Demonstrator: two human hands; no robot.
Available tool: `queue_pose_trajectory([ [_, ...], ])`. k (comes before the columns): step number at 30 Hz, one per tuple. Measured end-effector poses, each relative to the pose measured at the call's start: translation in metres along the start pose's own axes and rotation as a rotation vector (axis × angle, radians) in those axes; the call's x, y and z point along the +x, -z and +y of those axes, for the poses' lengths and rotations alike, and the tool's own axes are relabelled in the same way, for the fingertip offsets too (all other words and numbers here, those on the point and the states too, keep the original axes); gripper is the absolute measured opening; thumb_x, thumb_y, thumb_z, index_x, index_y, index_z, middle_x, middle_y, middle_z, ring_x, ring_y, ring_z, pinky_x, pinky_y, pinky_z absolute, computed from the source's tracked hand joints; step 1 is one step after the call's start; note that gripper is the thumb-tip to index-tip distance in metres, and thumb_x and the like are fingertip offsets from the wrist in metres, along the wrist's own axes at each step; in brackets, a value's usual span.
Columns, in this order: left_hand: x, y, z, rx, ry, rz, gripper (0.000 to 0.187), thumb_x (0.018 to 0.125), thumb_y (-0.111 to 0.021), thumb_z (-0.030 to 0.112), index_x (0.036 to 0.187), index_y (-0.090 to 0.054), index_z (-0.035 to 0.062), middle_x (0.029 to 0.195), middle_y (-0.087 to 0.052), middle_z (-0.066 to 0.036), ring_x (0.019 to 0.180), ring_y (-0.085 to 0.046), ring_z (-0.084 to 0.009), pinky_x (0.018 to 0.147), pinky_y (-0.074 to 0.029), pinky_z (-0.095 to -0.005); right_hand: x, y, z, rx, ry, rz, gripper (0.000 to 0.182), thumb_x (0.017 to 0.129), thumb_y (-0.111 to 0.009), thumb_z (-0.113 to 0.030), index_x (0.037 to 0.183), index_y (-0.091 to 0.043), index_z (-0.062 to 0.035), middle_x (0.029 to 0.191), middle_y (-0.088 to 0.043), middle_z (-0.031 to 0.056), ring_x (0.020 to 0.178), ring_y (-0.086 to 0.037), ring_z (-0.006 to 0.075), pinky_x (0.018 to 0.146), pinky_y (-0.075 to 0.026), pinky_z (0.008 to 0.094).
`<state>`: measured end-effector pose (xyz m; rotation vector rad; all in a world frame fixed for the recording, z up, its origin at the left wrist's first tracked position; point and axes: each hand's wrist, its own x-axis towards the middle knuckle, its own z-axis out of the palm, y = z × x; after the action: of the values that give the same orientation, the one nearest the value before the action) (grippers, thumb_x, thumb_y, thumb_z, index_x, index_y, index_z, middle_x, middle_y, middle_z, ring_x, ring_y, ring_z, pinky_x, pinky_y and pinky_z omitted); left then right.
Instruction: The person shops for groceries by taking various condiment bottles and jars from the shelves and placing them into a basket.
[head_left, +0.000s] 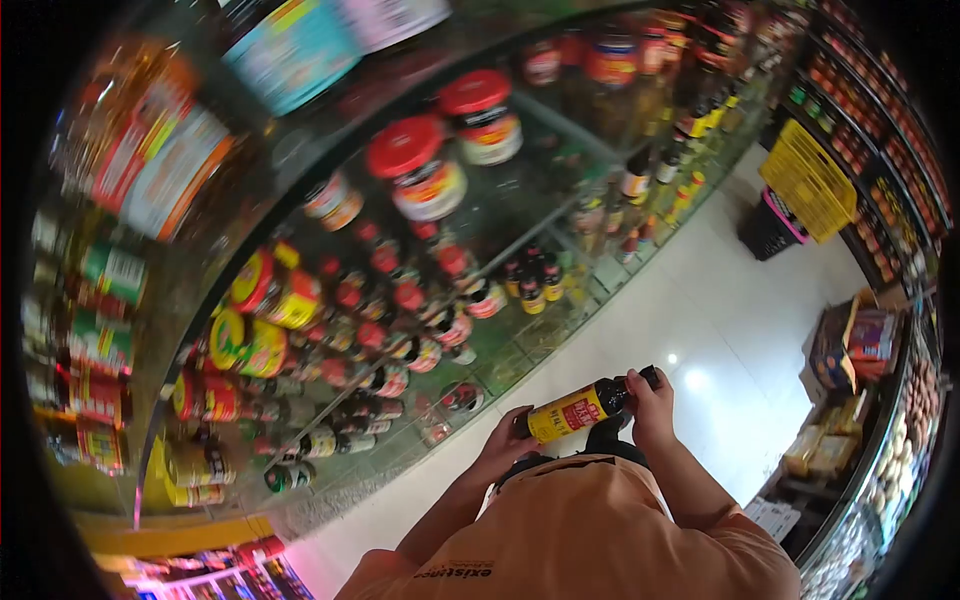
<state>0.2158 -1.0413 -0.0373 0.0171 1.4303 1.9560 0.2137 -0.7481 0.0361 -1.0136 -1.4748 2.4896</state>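
A dark sauce bottle (566, 413) with a yellow and red label lies sideways between my two hands, in front of my orange shirt. My left hand (503, 440) is closed round its base end. At the other end, my right hand (652, 403) grips the neck just below the black cap (650, 377). To the left of the bottle stand glass shelves (520, 365) of jars and bottles. The nearest of these include small dark bottles (533, 285) and a glass jar (463, 398) low down.
Red-lidded jars (417, 168) stand on the upper glass shelf. A yellow basket (808, 180) rests above a black bin (773, 224) at the right. Open cardboard boxes (835, 345) and a produce display (900, 420) line the right side. Pale tiled floor (690, 310) lies between.
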Motion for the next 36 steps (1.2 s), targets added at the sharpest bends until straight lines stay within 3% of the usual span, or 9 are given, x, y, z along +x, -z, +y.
queue_pose_trajectory([
  [1,0.013,-0.012,0.002,0.046,-0.078,-0.027,0.064,0.092,-0.067,0.007,0.147,-0.034,0.0029,0.134,-0.051,-0.015,0.111,-0.061,-0.0214,0.087,-0.056,-0.0329,0.001,0.011,-0.012,0.012,0.007,0.007,0.031,0.089,-0.073,-0.022,0.102,-0.053,-0.002,0.094,-0.061,0.0091,0.087,-0.062,0.0199,0.074,-0.054,0.0346],
  [6,0.072,-0.078,0.004,0.021,-0.018,-0.116,0.06,0.091,-0.068,0.005,0.143,-0.039,0.0014,0.126,-0.056,-0.012,0.104,-0.062,-0.0199,0.083,-0.056,-0.033,0.025,0.088,-0.049,0.113,0.017,0.077,0.033,0.09,-0.073,-0.022,0.105,-0.053,-0.0004,0.096,-0.062,0.0109,0.097,-0.065,0.0231,0.079,-0.057,0.0367],
  [14,0.175,-0.209,0.006,0.086,0.029,-0.127,0.057,0.088,-0.07,0.004,0.138,-0.043,0.0009,0.116,-0.06,-0.01,0.095,-0.062,-0.0158,0.079,-0.054,-0.0295,0.069,0.212,-0.127,0.147,-0.017,0.221,0.039,0.091,-0.072,-0.027,0.112,-0.051,-0.0022,0.097,-0.061,0.0071,0.092,-0.059,0.0163,0.076,-0.052,0.0342],
  [17,0.211,-0.247,0.008,0.147,0.044,-0.241,0.056,0.088,-0.071,0.004,0.137,-0.044,0.0013,0.113,-0.061,-0.009,0.092,-0.063,-0.0147,0.078,-0.054,-0.0286,0.075,0.252,-0.149,0.218,0.028,0.26,0.038,0.091,-0.071,-0.027,0.113,-0.05,-0.0041,0.099,-0.062,0.0065,0.096,-0.058,0.0158,0.078,-0.052,0.0338],
  [21,0.265,-0.269,-0.003,0.244,0.139,-0.39,0.057,0.089,-0.069,0.005,0.14,-0.041,0.0006,0.128,-0.055,-0.012,0.111,-0.06,-0.0219,0.083,-0.056,-0.0338,0.08,0.296,-0.162,0.279,0.047,0.342,0.031,0.093,-0.069,-0.026,0.11,-0.051,-0.0071,0.103,-0.063,0.0072,0.097,-0.059,0.0171,0.079,-0.052,0.0364],
  [26,0.332,-0.314,-0.005,0.245,0.226,-0.473,0.05,0.093,-0.064,0.01,0.138,-0.044,0.0005,0.128,-0.057,-0.011,0.111,-0.06,-0.0204,0.084,-0.056,-0.0329,0.099,0.334,-0.163,0.343,0.095,0.481,0.024,0.096,-0.064,-0.026,0.106,-0.052,-0.0083,0.097,-0.063,0.0066,0.092,-0.063,0.0181,0.075,-0.057,0.0384],
  [28,0.363,-0.326,-0.01,0.24,0.282,-0.398,0.039,0.097,-0.059,0.011,0.135,-0.049,0.0035,0.122,-0.06,-0.006,0.098,-0.062,-0.0134,0.079,-0.054,-0.028,0.106,0.339,-0.18,0.359,0.087,0.511,0.023,0.095,-0.065,-0.024,0.104,-0.051,-0.0081,0.095,-0.06,0.0061,0.089,-0.061,0.018,0.075,-0.057,0.039],
  [30,0.418,-0.343,-0.016,0.261,0.269,-0.435,0.036,0.099,-0.057,0.012,0.134,-0.05,0.0045,0.12,-0.06,-0.006,0.098,-0.061,-0.0128,0.078,-0.053,-0.0272,0.138,0.354,-0.191,0.391,0.1,0.551,0.019,0.093,-0.065,-0.018,0.098,-0.05,-0.0073,0.09,-0.056,0.0066,0.088,-0.06,0.0191,0.078,-0.057,0.0414],
  [36,0.538,-0.387,0.02,0.238,0.322,-0.423,0.033,0.102,-0.053,0.022,0.131,-0.052,0.0073,0.113,-0.061,-0.005,0.1,-0.059,-0.0144,0.073,-0.054,-0.0283,0.225,0.367,-0.274,0.306,0.093,0.451,0.026,0.09,-0.067,-0.015,0.101,-0.05,0.0006,0.098,-0.059,0.0131,0.092,-0.064,0.0243,0.074,-0.061,0.0396],
])
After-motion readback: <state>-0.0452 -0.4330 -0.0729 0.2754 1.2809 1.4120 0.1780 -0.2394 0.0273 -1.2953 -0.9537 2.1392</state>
